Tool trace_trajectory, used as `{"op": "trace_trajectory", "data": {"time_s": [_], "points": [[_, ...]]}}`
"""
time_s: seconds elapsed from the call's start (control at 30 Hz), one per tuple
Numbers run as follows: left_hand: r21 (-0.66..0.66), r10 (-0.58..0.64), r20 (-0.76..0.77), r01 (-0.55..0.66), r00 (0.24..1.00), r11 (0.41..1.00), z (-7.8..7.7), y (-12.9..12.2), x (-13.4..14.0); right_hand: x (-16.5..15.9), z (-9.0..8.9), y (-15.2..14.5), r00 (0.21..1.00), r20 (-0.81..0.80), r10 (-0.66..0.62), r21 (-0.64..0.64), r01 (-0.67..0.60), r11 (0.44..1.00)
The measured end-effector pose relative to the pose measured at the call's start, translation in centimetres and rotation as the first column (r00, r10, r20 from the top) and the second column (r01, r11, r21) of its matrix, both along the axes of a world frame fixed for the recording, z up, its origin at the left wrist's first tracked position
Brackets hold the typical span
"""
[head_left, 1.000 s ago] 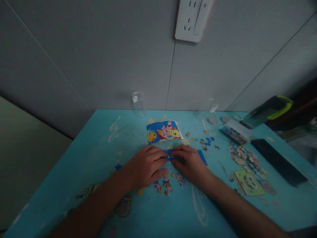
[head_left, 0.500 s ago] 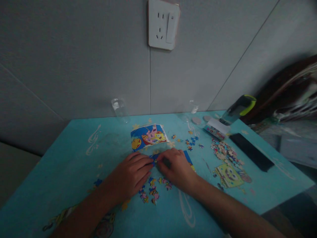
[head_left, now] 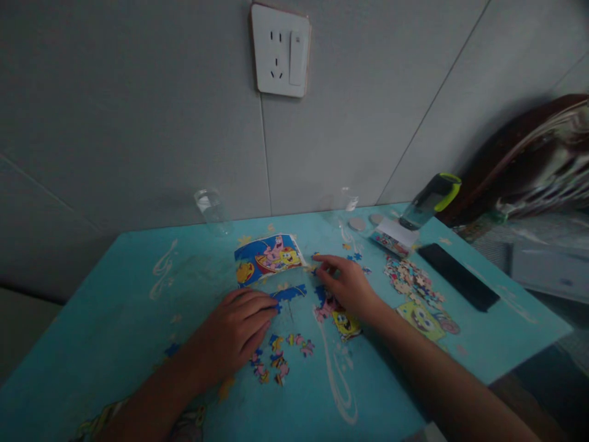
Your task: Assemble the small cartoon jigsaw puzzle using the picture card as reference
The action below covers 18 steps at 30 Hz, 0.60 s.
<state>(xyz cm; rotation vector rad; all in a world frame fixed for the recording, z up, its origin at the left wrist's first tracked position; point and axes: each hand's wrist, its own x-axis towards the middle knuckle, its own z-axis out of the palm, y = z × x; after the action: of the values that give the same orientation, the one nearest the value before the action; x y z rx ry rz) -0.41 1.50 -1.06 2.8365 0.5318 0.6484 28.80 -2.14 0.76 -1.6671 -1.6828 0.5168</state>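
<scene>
A joined strip of blue jigsaw puzzle pieces (head_left: pixel 292 292) lies on the table. My left hand (head_left: pixel 246 322) rests at its left end, fingers stretched out and fingertips touching it; the thumb is hidden. My right hand (head_left: pixel 343 279) reaches past the strip, index finger and thumb apart at a few loose puzzle pieces (head_left: pixel 314 270). Whether it touches one is too small to tell. Below my right wrist lies a partly assembled puzzle section (head_left: pixel 346 324) with pink and yellow cartoon figures, partly covered. Behind the strip is the printed reference picture (head_left: pixel 269 258). Several loose pieces (head_left: pixel 278 361) are scattered nearer me.
A heap of puzzle pieces (head_left: pixel 414 279) lies to the right, beside a black flat object (head_left: pixel 458 276). Behind are a small printed box (head_left: pixel 393 236), round lids (head_left: pixel 357 224), a bottle (head_left: pixel 427 199) and clear containers (head_left: pixel 212 209). The wall with a socket (head_left: pixel 280 52) bounds the back.
My right hand has left the blue strip and moved up and right to the loose pieces, uncovering the strip and the assembled section. My left hand stays at the strip. The view has shifted slightly.
</scene>
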Motion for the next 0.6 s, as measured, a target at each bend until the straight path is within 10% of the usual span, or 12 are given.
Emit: {"op": "trace_trajectory", "data": {"time_s": [0.6], "points": [[0.057, -0.013, 0.016, 0.012, 1.0, 0.998, 0.6, 0.2, -0.2, -1.1, 1.4, -0.8, 0.957, -0.27, 0.106, -0.172, -0.156, 0.973]]}}
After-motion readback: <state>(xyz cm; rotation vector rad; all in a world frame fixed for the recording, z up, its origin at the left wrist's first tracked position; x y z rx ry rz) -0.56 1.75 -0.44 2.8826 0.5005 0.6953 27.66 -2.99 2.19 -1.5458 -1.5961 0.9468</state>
